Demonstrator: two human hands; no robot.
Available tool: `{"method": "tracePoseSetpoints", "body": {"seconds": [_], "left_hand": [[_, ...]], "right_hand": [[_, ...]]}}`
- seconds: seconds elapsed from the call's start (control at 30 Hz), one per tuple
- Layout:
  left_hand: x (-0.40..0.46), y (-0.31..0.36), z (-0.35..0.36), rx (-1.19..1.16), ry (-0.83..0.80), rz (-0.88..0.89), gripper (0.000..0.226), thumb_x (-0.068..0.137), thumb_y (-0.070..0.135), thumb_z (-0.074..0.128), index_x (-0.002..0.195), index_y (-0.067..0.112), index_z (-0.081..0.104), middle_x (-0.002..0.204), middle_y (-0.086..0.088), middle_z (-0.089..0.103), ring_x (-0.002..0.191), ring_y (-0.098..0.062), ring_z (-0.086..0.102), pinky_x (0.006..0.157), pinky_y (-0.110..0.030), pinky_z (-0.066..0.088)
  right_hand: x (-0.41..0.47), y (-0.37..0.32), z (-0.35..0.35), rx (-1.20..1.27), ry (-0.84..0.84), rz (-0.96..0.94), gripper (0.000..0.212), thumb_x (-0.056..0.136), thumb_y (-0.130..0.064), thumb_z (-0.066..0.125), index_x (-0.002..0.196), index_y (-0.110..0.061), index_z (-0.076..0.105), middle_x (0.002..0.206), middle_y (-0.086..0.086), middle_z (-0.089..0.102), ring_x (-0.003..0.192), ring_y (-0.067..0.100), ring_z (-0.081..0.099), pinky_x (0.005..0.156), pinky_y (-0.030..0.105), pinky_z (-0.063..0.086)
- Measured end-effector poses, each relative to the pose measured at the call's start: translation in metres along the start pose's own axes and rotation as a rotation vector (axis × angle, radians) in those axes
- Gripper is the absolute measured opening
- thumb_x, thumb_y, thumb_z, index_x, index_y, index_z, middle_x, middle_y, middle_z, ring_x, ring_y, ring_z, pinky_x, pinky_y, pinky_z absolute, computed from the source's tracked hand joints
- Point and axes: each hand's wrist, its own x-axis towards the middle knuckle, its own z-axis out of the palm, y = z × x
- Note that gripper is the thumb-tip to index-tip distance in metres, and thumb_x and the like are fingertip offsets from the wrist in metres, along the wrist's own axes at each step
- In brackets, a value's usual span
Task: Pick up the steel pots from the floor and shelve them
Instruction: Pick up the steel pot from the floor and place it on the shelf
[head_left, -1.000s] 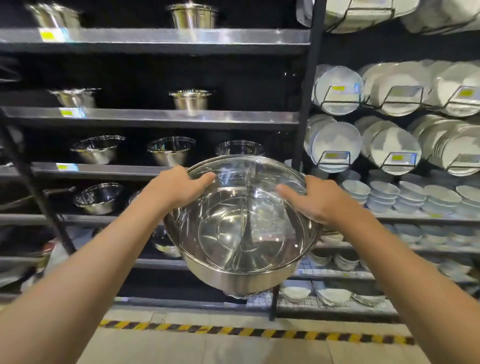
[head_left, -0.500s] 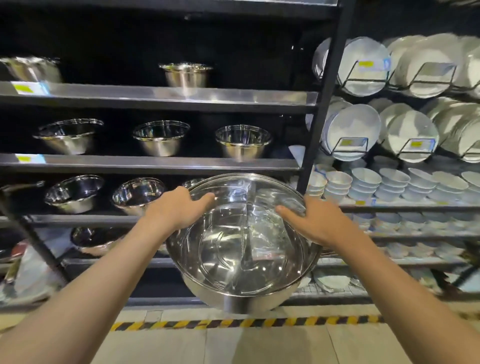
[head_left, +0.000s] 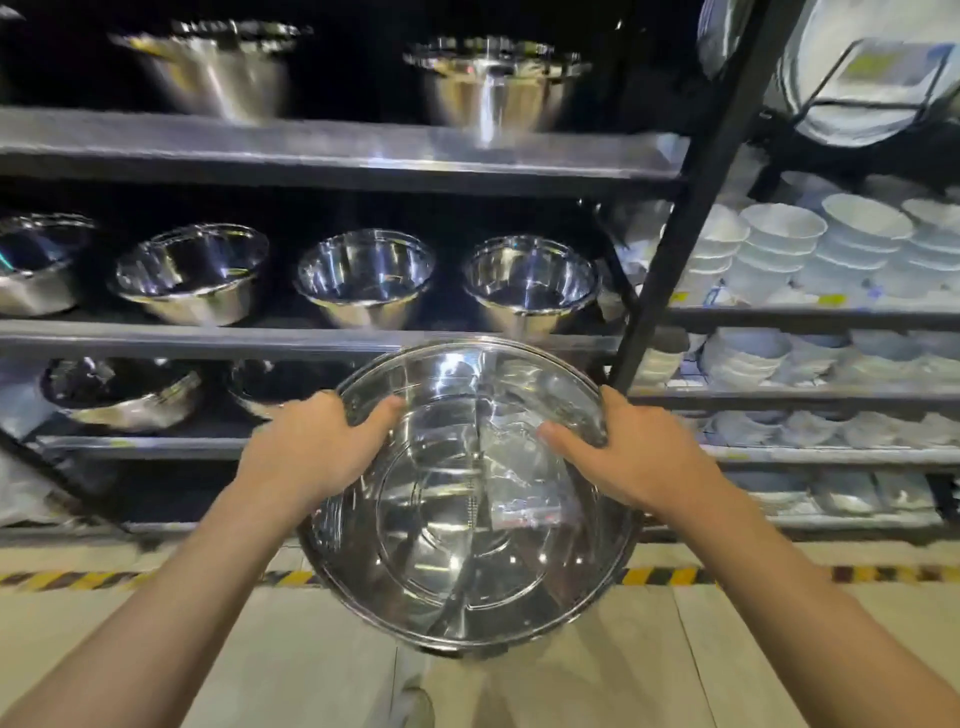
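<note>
A large shiny steel pot with a central divider hangs in the air in front of the shelving, its mouth tilted toward me. My left hand grips its rim on the left with the thumb inside. On the right side of the rim, my right hand holds it the same way. The pot's far edge overlaps the front of a grey shelf, which carries a row of several steel pots. The shelf below it holds two more steel pots.
The top shelf carries two steel pots. A black slanted upright divides this unit from racks of white bowls and plates on the right. Yellow-black hazard tape runs along the tiled floor at the shelf base.
The pot has come down lower in front of the shelving and tipped more toward me. The view has dropped and moved closer to the shelves. Both hands keep their grip.
</note>
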Motion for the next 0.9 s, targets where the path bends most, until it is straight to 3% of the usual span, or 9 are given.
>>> {"method": "tracePoseSetpoints", "body": {"seconds": [0.1,0.23,0.3,0.4,0.47,0.6,0.73,0.9], "left_hand": [[0.013,-0.019,0.051,-0.017,-0.005,-0.007,0.087,0.072,0.093,0.027,0.076,0.013,0.061,0.07,-0.006,0.064,0.066,-0.025,0.061,0.066,-0.039,0.05],[0.027,-0.047,0.11,-0.023,0.049,0.013,0.1,0.058,0.101,0.018,0.1,0.025,0.068,0.085,-0.002,0.072,0.075,-0.025,0.062,0.075,-0.041,0.053],[0.031,-0.062,0.138,-0.004,0.11,0.025,0.105,0.054,0.105,0.015,0.108,0.031,0.067,0.092,-0.003,0.072,0.082,-0.03,0.062,0.08,-0.043,0.052],[0.04,-0.086,0.189,0.005,0.177,0.022,0.103,0.053,0.106,0.019,0.09,0.024,0.067,0.066,-0.004,0.07,0.068,-0.03,0.064,0.075,-0.043,0.054],[0.046,-0.101,0.218,-0.015,0.184,0.026,0.102,0.051,0.107,0.022,0.073,0.015,0.061,0.051,-0.006,0.061,0.058,-0.031,0.062,0.07,-0.042,0.054],[0.052,-0.117,0.272,-0.002,0.219,0.048,0.102,0.053,0.104,0.021,0.08,0.015,0.062,0.067,-0.013,0.064,0.067,-0.032,0.061,0.07,-0.042,0.052],[0.061,-0.115,0.297,-0.035,0.191,0.089,0.09,0.066,0.092,0.029,0.086,0.011,0.062,0.08,-0.013,0.066,0.078,-0.034,0.063,0.078,-0.044,0.053],[0.103,-0.116,0.29,0.002,0.155,0.079,0.084,0.076,0.087,0.035,0.088,0.006,0.055,0.083,-0.012,0.063,0.08,-0.034,0.06,0.076,-0.042,0.05]], "right_hand": [[0.017,0.012,0.055,-0.01,0.001,-0.015,0.121,0.066,-0.102,0.017,0.148,-0.017,0.038,0.103,0.011,0.069,0.107,0.039,0.06,0.09,0.048,0.051],[0.031,0.028,0.114,0.02,0.06,-0.04,0.115,0.06,-0.106,0.016,0.135,-0.025,0.048,0.102,0.008,0.068,0.101,0.036,0.059,0.081,0.049,0.054],[0.033,0.035,0.142,0.002,0.126,-0.054,0.111,0.06,-0.106,0.015,0.129,-0.027,0.052,0.094,0.005,0.066,0.086,0.029,0.059,0.072,0.044,0.053],[0.036,0.042,0.191,-0.029,0.215,-0.074,0.098,0.062,-0.104,0.013,0.107,-0.028,0.055,0.078,-0.003,0.054,0.066,0.015,0.045,0.058,0.039,0.041],[0.039,0.046,0.222,-0.011,0.239,-0.076,0.095,0.063,-0.104,0.014,0.096,-0.026,0.056,0.074,-0.006,0.052,0.063,0.006,0.041,0.059,0.039,0.04],[0.045,0.058,0.281,0.032,0.258,-0.101,0.094,0.065,-0.103,0.016,0.096,-0.025,0.059,0.08,-0.001,0.063,0.07,0.014,0.054,0.068,0.041,0.052],[0.063,0.063,0.314,0.05,0.291,-0.093,0.093,0.063,-0.103,0.017,0.095,-0.026,0.057,0.077,-0.001,0.062,0.066,0.013,0.05,0.064,0.039,0.049],[0.101,0.057,0.316,0.067,0.25,-0.079,0.1,0.062,-0.104,0.017,0.096,-0.019,0.057,0.077,0.0,0.061,0.071,0.013,0.054,0.061,0.037,0.045]]}}
